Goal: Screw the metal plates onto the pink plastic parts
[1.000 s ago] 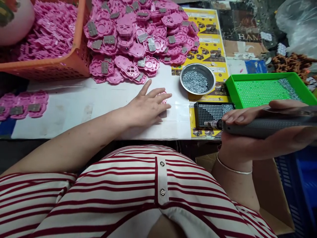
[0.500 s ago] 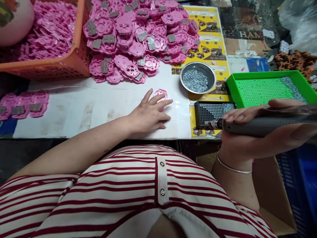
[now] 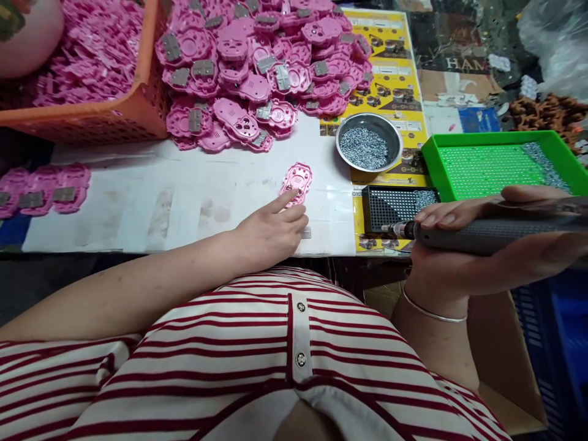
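Observation:
A pink plastic casing half [image 3: 299,176] lies on the white table top in front of me. My left hand [image 3: 274,229] is palm down just below it, with one fingertip on the casing's lower edge. The other fingers are loosely bent near the table, and their undersides are hidden. A small greyish piece [image 3: 307,233] shows at these fingertips, too unclear to name. On the right, my right hand [image 3: 452,245] is wrapped round a grey electric screwdriver [image 3: 487,231]. Its bit points left over a black perforated tray [image 3: 367,211] holding small screws.
Many pink casings with metal plates [image 3: 239,79] are heaped at the back. Three more casings [image 3: 64,191] stand in a row far left. An orange basket [image 3: 114,113] holds pink parts. A steel bowl of screws [image 3: 397,147] and a green tray [image 3: 434,165] are on the right.
My left hand has drawn back toward me and its spread fingers have come closer together, uncovering most of the pink casing. The right hand and screwdriver have hardly moved.

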`<control>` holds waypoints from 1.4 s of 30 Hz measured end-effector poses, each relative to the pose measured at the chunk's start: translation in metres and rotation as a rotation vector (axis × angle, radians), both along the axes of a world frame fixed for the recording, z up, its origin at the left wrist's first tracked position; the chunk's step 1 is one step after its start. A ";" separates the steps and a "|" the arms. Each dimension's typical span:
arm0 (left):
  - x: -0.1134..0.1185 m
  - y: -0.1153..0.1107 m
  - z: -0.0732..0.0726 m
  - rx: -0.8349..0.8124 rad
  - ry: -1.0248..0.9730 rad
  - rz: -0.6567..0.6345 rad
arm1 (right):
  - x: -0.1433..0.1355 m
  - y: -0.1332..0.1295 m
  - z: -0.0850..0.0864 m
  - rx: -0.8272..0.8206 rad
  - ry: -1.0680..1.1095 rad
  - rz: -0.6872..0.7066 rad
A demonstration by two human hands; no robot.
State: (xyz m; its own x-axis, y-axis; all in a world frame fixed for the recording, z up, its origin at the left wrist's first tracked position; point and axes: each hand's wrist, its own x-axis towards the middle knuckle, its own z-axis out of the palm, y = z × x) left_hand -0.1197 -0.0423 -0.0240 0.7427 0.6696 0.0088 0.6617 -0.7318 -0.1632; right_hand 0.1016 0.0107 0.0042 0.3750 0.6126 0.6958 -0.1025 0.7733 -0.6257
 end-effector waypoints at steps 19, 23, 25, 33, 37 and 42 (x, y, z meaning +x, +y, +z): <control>-0.030 -0.001 -0.008 0.208 -0.213 0.191 | 0.006 -0.002 -0.004 -0.058 0.012 -0.042; -0.043 0.011 -0.005 0.262 -0.310 0.377 | 0.003 0.000 -0.005 -0.035 0.011 -0.081; -0.043 0.020 -0.004 0.209 -0.319 0.426 | 0.003 0.001 -0.006 -0.040 0.002 -0.062; -0.033 0.038 -0.011 0.099 -0.180 0.376 | 0.008 0.001 -0.009 -0.001 -0.023 -0.025; -0.039 0.037 -0.017 0.140 -0.197 0.304 | 0.008 0.001 -0.008 -0.006 -0.022 -0.005; -0.044 0.047 -0.025 0.023 -0.408 0.289 | 0.005 0.003 -0.007 0.018 0.001 0.009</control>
State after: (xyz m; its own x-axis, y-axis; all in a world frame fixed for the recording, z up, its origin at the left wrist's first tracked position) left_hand -0.1636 0.0046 -0.0490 0.4600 0.8434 0.2776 0.8499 -0.5088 0.1372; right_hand 0.1061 0.0133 -0.0032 0.3705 0.6035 0.7061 -0.1103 0.7834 -0.6117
